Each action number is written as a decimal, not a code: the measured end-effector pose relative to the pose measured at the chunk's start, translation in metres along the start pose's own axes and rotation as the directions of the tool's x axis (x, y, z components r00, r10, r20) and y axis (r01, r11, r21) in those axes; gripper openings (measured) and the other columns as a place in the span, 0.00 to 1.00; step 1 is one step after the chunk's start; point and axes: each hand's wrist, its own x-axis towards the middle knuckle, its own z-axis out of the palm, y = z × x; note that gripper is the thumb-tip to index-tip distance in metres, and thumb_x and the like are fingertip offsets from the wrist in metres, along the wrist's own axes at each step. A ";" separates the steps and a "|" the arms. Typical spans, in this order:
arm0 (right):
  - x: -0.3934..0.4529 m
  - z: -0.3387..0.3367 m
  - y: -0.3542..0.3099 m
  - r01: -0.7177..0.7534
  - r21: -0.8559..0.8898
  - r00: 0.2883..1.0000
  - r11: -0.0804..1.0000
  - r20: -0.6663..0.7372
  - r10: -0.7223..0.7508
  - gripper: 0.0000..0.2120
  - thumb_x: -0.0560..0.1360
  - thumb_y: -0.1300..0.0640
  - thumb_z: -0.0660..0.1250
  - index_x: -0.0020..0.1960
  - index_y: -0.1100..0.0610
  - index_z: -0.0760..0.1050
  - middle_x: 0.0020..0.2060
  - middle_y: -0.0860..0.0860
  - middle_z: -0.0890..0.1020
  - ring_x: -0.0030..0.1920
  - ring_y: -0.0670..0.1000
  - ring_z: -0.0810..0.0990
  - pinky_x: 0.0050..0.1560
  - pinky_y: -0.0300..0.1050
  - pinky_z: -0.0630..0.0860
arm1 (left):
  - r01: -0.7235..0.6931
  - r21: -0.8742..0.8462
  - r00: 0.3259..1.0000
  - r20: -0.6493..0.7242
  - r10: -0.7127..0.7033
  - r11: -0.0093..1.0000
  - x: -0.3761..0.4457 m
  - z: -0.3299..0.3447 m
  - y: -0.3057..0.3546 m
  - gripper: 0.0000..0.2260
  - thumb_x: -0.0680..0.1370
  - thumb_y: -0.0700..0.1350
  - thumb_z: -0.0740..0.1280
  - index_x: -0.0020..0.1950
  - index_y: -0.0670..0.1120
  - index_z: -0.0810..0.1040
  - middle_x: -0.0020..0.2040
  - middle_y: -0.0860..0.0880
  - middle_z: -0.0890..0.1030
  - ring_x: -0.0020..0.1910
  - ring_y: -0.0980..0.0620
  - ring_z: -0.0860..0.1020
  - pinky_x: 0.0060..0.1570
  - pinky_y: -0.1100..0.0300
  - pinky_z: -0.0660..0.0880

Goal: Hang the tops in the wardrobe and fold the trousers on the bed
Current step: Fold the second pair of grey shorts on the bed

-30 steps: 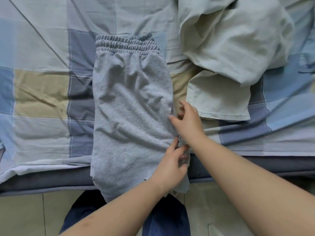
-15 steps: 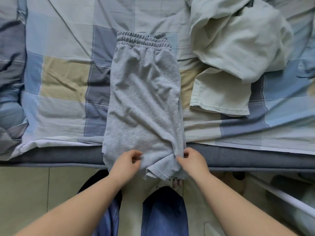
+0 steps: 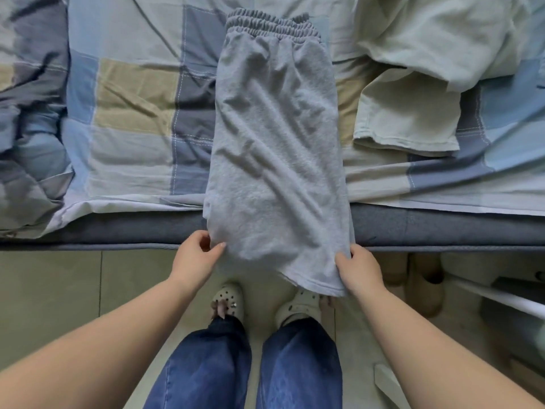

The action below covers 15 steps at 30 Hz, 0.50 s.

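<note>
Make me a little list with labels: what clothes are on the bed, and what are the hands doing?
trousers: grey fleecy sweatpants, folded lengthwise, elastic waistband far, hem hanging over the bed edge
left hand: pinches the left lower edge
right hand: grips the right hem corner
other clothing: pale green crumpled garment, right of the trousers
bed: patchwork blue and beige checked sheet

Nothing readable here as far as I can tell, no labels, brands or numbers on the grey trousers (image 3: 277, 149), the bedding (image 3: 132, 113) or anything else.
</note>
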 end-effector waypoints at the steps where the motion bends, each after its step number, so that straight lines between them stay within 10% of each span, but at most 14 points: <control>1: 0.001 0.001 0.004 0.017 -0.029 0.998 0.999 -0.053 -0.018 0.08 0.78 0.59 0.59 0.48 0.63 0.74 0.44 0.57 0.79 0.39 0.54 0.74 0.33 0.43 0.65 | -0.030 0.011 1.000 0.004 0.030 0.999 0.001 0.001 -0.002 0.06 0.75 0.47 0.70 0.45 0.46 0.76 0.43 0.49 0.80 0.42 0.51 0.77 0.38 0.59 0.70; 5: 0.007 -0.001 0.015 0.063 0.021 0.980 0.998 -0.188 -0.058 0.06 0.79 0.56 0.60 0.49 0.57 0.74 0.42 0.51 0.77 0.41 0.50 0.73 0.39 0.44 0.67 | -0.018 -0.110 1.000 0.009 0.019 0.994 -0.002 0.003 -0.001 0.13 0.78 0.50 0.66 0.46 0.40 0.75 0.44 0.43 0.79 0.40 0.48 0.75 0.39 0.55 0.69; 12: 0.002 -0.001 0.028 0.095 -0.049 0.995 0.994 -0.012 -0.095 0.17 0.77 0.52 0.64 0.64 0.56 0.73 0.60 0.54 0.75 0.53 0.50 0.75 0.48 0.41 0.70 | -0.022 -0.116 0.989 0.146 0.039 0.993 -0.030 0.010 -0.001 0.23 0.80 0.53 0.63 0.42 0.31 0.76 0.35 0.40 0.73 0.34 0.49 0.68 0.36 0.57 0.62; 15: -0.005 0.004 0.027 0.200 -0.104 0.954 0.974 -0.205 -0.218 0.20 0.75 0.52 0.67 0.64 0.60 0.73 0.62 0.54 0.70 0.60 0.52 0.71 0.55 0.39 0.63 | -0.137 -0.147 0.986 0.075 0.149 0.980 -0.035 0.015 -0.001 0.21 0.79 0.49 0.64 0.44 0.29 0.77 0.41 0.33 0.79 0.38 0.39 0.75 0.41 0.50 0.71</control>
